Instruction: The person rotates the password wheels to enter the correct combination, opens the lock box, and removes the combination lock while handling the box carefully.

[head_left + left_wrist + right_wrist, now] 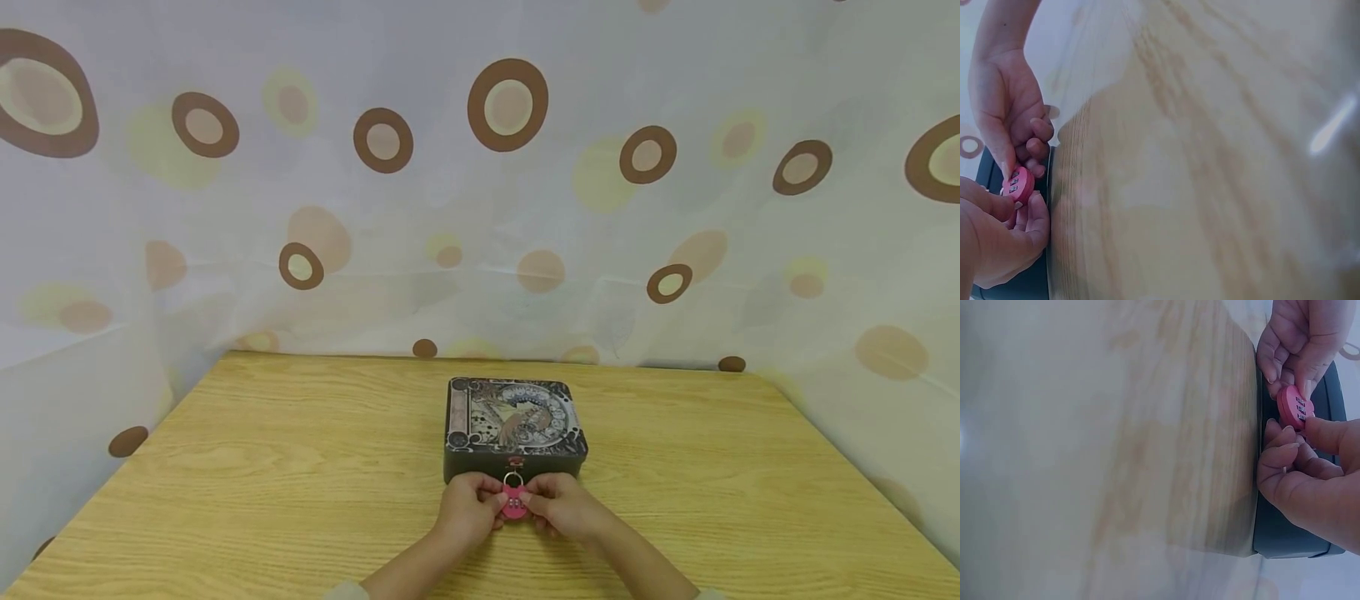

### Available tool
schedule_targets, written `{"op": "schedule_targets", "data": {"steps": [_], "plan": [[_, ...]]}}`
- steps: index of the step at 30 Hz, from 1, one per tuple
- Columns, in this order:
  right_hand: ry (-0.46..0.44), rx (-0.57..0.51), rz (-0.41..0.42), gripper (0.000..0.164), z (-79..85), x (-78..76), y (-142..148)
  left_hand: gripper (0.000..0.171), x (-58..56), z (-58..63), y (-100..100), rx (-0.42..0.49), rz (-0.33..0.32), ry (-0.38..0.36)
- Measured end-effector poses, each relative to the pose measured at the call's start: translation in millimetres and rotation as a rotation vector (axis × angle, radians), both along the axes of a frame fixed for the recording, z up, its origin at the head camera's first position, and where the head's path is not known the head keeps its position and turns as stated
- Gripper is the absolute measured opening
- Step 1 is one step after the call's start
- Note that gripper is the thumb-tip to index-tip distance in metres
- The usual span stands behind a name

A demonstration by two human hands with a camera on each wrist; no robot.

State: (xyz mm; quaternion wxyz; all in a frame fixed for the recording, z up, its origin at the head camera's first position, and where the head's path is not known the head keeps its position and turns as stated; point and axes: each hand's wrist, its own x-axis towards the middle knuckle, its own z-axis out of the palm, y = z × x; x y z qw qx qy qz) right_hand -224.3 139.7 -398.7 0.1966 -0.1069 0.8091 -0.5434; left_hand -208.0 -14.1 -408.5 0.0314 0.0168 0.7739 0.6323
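Observation:
A pink combination padlock (514, 503) with a row of number dials is at the front of a dark box (517, 417) with a printed lid. Its silver shackle stands up by the red clasp (516, 461) on the box's front. My left hand (471, 510) pinches the lock's left side between thumb and fingers. From the other side, my right hand (564, 503) pinches its right edge, thumb beside the dials. Both wrist views show the padlock (1019, 184) between the two hands, dials facing up, close against the box wall (1285, 534).
The box stands on a light wood-grain table (300, 467). Behind and at both sides hangs a pale curtain (450, 208) with brown and yellow circles.

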Motion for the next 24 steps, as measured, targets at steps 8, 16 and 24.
{"op": "schedule_targets", "data": {"steps": [8,16,24], "plan": [[-0.020,0.023,-0.031,0.023,1.0,0.0,-0.2,0.006,-0.4,0.6,-1.0,0.012,-0.001,-0.003],[-0.030,-0.004,-0.006,0.022,2.4,0.0,-2.1,0.007,1.7,2.5,-0.2,0.021,-0.005,-0.007],[-0.036,-0.008,0.007,0.021,0.8,0.6,-3.7,0.006,1.8,0.8,0.3,0.019,-0.004,0.005]]}}
